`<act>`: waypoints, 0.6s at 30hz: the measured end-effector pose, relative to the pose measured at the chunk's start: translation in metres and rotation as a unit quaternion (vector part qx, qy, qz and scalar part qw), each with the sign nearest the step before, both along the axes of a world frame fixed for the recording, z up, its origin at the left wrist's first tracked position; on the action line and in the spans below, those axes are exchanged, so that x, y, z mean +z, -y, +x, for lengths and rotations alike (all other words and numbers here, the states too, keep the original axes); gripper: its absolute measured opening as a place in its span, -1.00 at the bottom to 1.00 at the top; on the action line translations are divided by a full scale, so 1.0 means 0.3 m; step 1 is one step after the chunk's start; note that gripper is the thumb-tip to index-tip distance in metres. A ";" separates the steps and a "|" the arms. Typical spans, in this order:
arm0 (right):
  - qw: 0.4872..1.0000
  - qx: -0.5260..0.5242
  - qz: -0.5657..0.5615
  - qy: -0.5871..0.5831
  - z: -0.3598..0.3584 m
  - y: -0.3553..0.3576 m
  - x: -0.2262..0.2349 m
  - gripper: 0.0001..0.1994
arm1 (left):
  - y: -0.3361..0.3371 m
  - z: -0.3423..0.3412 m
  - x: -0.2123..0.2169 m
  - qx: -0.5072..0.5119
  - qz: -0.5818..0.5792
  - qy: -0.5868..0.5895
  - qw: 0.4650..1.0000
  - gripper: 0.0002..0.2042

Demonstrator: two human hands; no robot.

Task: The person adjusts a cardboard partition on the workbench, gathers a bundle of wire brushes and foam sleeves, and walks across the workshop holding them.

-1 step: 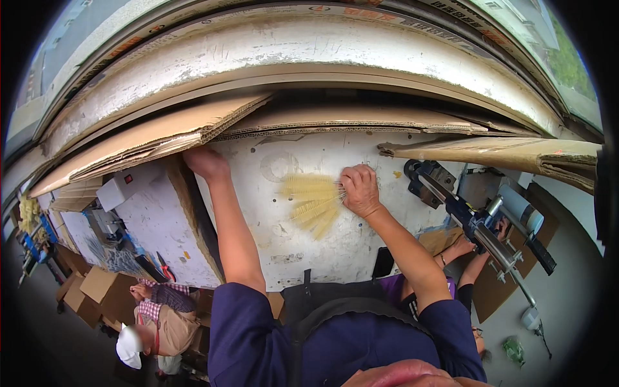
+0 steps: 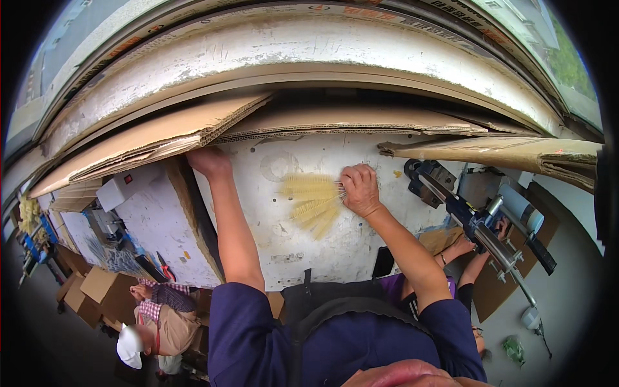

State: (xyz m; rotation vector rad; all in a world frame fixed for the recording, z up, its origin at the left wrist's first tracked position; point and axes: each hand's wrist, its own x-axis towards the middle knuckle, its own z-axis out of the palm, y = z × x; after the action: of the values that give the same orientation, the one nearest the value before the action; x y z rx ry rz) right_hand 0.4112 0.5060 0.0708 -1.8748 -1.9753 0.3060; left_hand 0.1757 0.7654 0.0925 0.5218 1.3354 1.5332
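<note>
My right hand (image 2: 360, 189) is closed on the gathered end of a bundle of thin pale yellow fibres (image 2: 313, 203). The fibres fan out to the left across a worn white tabletop (image 2: 335, 251). My left hand (image 2: 207, 161) reaches to the far left corner of that tabletop, where a large corrugated cardboard sheet (image 2: 167, 132) overhangs. Its fingers are tucked under the cardboard's edge and hidden. Both arms are stretched forward in dark blue sleeves.
More cardboard sheets (image 2: 503, 151) lean over the table's back and right. A black and blue metal machine (image 2: 477, 222) stands at right, with another person's hands (image 2: 461, 248) beside it. At lower left are a person in a white cap (image 2: 155, 322) and cardboard boxes (image 2: 97, 290).
</note>
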 end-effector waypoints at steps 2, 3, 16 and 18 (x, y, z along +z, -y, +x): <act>1.000 0.001 0.000 0.004 0.001 -0.001 -0.004 -0.68 | 0.008 -0.023 -0.048 -0.037 0.029 0.060 0.997 -0.56; 1.000 0.002 0.002 0.007 0.002 0.000 -0.005 -0.68 | 0.001 -0.021 -0.067 -0.037 0.038 0.090 0.995 -0.54; 1.000 -0.013 0.000 0.015 -0.003 0.022 -0.031 -0.70 | -0.022 0.044 0.253 -0.128 0.287 0.254 0.915 -0.54; 1.000 -0.007 -0.022 0.014 -0.006 0.024 -0.033 -0.71 | -0.021 0.080 0.311 -0.067 0.261 0.270 0.924 -0.48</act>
State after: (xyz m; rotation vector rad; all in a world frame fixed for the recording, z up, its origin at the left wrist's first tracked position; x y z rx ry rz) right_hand 0.4095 0.4987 0.0609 -1.9288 -1.9879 0.3224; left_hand 0.1999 0.7715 0.1859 0.4531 0.4543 1.7532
